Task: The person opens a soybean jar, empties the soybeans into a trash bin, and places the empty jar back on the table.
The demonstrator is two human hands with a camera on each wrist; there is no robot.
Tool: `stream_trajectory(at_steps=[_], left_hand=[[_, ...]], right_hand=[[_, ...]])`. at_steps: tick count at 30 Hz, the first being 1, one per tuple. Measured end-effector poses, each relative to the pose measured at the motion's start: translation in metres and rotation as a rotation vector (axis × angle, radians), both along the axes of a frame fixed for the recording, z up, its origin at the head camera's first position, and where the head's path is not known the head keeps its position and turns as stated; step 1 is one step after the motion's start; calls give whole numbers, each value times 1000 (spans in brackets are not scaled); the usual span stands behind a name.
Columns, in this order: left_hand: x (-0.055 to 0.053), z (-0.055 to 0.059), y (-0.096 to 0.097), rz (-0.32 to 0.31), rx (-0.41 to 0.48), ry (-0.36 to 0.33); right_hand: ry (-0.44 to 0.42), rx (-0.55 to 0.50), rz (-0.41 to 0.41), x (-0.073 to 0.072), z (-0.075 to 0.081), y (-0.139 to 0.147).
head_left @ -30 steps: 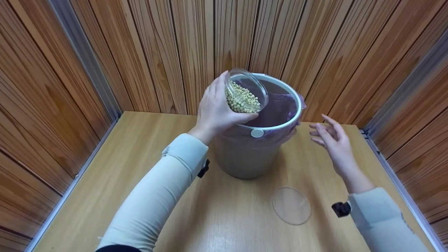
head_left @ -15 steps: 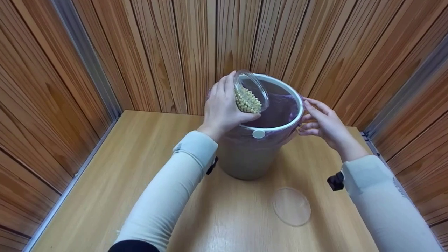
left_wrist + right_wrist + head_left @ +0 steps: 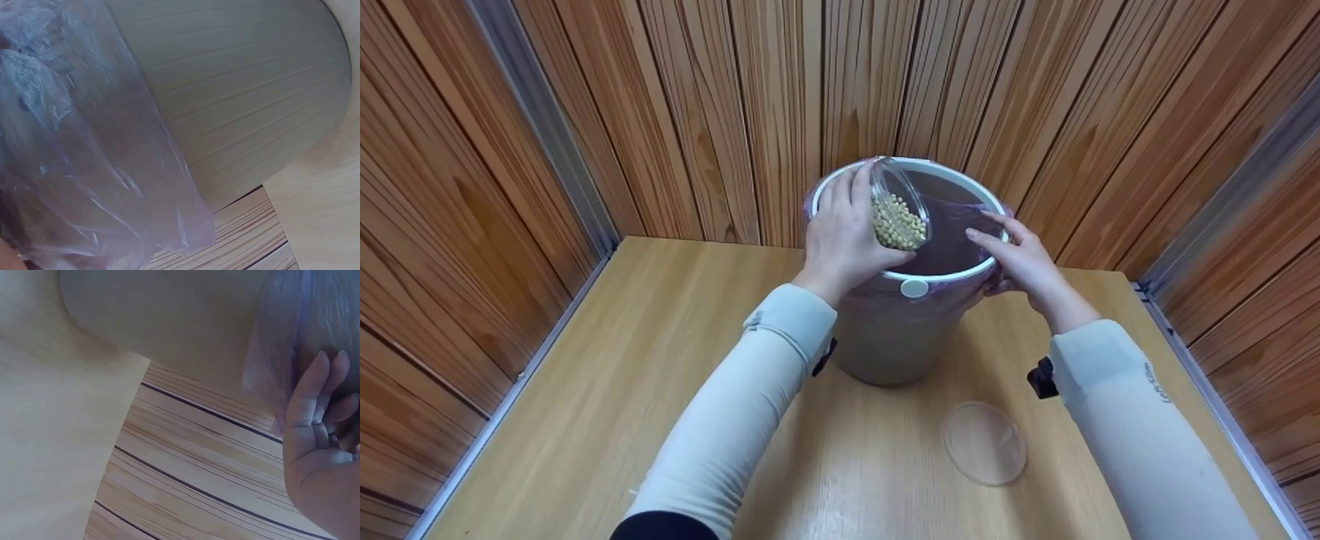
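Observation:
My left hand (image 3: 844,240) grips a clear round plastic container (image 3: 913,196) by its side. It is tilted, its mouth towards the right, over the opening of a grey trash can (image 3: 885,349). Pale dried soybeans (image 3: 897,225) lie inside the container. A thin purple bag (image 3: 107,157) lines the can and is folded down outside its white rim (image 3: 941,277). At the right of that rim is my right hand (image 3: 1024,262), thumb over the inside and lower fingers outside. In the right wrist view, its fingers (image 3: 306,405) curl against the bag.
A clear round lid (image 3: 985,444) lies flat on the wooden table (image 3: 690,360), in front of the can and to the right. Wood-panelled walls (image 3: 720,120) stand behind and on both sides, with metal strips (image 3: 547,127) at the corners.
My right hand has come left from beside the trash can onto its rim. My left hand has shifted slightly right and down, tipping the container of soybeans further. The lid has stayed put.

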State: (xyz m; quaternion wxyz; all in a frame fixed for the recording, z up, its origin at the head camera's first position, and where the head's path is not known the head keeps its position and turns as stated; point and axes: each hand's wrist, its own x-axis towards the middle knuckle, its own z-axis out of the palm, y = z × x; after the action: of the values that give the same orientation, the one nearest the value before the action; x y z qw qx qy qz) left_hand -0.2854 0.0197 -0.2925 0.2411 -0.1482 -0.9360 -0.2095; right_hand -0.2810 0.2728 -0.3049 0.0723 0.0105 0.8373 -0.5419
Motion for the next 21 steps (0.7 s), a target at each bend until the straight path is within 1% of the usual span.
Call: stream_trajectory(at_steps=[4, 7, 11, 13, 16, 21], left_hand=[[-1, 1, 1, 12, -35, 23], [-2, 2, 3, 16, -53, 40], [-3, 3, 7, 23, -69, 20], [-3, 4, 9, 29, -85, 8], [-3, 6, 10, 41, -127, -10], [-3, 9, 10, 42, -155, -24]], right_hand=[[34, -24, -16, 0, -3, -2], [44, -36, -39, 3, 0, -6], [39, -39, -70, 14, 10, -13], [37, -38, -75, 17, 13, -15], [34, -41, -76, 14, 10, -14], [36, -41, -91, 1, -2, -9]])
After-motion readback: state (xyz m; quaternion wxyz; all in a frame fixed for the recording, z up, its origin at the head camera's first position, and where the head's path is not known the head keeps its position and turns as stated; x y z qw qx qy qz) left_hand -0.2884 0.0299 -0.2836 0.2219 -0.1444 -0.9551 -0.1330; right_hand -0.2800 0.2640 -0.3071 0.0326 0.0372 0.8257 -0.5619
